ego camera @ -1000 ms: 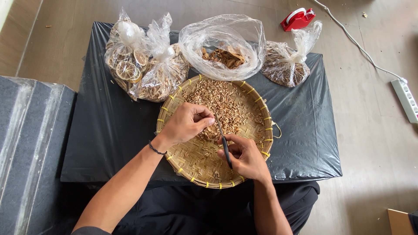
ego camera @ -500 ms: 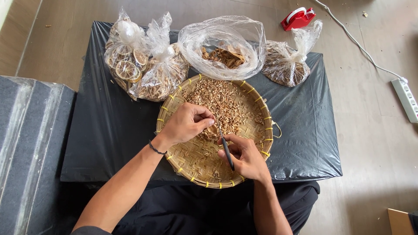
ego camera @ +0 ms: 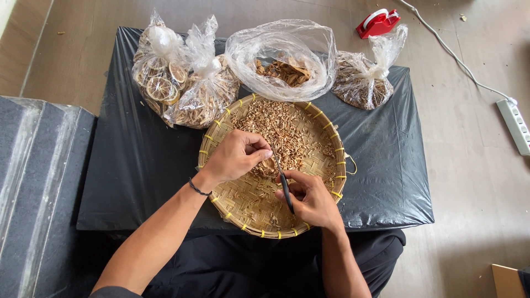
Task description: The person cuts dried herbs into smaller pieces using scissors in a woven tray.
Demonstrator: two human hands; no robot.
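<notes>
A round woven bamboo tray (ego camera: 218, 128) sits on a low table wrapped in black plastic (ego camera: 138, 165). A heap of small tan dried pieces (ego camera: 287, 129) fills its far half. My left hand (ego camera: 234, 157) pinches a brown dried piece over the tray's middle. My right hand (ego camera: 309, 200) grips black-handled scissors (ego camera: 282, 179), whose blades point up at that piece.
Behind the tray stand tied clear bags: dried citrus slices (ego camera: 160, 83), pale shreds (ego camera: 204, 96), dark bits (ego camera: 364, 83), plus an open bag of brown chunks (ego camera: 284, 69). A red tape dispenser (ego camera: 378, 23) and a white power strip (ego camera: 516, 124) lie on the floor. A grey plastic-covered cushion (ego camera: 38, 182) is left.
Both hands stay over the tray; the fingers and scissors shift only slightly.
</notes>
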